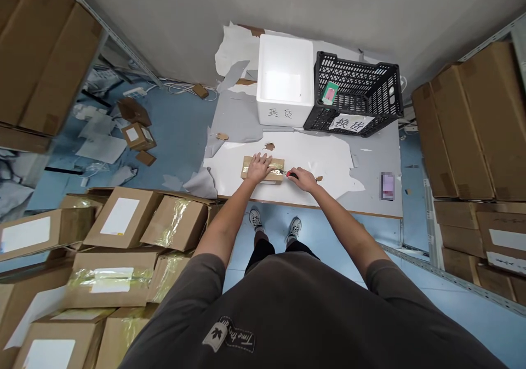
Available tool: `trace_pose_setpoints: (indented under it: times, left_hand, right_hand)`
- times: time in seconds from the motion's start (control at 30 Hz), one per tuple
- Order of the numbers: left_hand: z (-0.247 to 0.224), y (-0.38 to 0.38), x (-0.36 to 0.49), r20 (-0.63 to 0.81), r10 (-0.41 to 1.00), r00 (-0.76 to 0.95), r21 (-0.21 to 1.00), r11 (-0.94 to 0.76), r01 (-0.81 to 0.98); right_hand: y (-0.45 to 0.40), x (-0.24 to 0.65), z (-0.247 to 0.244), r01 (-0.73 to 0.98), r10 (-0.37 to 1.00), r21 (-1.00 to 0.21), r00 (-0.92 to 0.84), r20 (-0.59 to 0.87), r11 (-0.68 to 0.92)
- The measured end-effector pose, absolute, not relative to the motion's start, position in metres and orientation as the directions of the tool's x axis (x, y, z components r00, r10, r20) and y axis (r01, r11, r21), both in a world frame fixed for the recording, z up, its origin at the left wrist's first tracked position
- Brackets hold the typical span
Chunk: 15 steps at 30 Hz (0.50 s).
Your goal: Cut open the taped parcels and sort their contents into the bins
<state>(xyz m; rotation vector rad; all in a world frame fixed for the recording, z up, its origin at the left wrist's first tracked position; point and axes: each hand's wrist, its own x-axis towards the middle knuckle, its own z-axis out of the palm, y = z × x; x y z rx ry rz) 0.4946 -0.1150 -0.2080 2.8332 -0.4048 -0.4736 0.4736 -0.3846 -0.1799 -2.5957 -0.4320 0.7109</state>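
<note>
A small taped cardboard box (267,178) lies on the worn white tabletop (296,149), close to its front edge. My left hand (258,167) rests flat on top of the box, fingers stretched out over the shiny tape. In my right hand (303,179) is a red and black box cutter (292,175), gripped by its handle. Its blade points left and meets the right end of the box along the tape line. How deep the blade sits cannot be made out.
Behind the box stand a white foam bin (284,114) and a black plastic crate (357,97) with a green packet (330,92) inside. A blurred purple item (387,186) lies at the right. Taped cartons (117,276) are piled at left; more boxes (456,133) fill the right shelf.
</note>
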Motion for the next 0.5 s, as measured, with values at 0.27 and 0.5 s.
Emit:
trace_pose_setpoints:
  times: [0.27, 0.5]
  left_hand:
    - [-0.235, -0.113, 0.482, -0.088, -0.288, 0.954, 0.423, -0.877, -0.226]
    - [-0.236, -0.113, 0.474, -0.069, -0.271, 0.960, 0.447, -0.869, -0.213]
  right_hand:
    - [-0.395, 0.486, -0.183, 0.355, 0.495, -0.387, 0.787, -0.367, -0.851]
    - [-0.393, 0.503, -0.187, 0.345, 0.490, -0.408, 0.804, -0.336, -0.845]
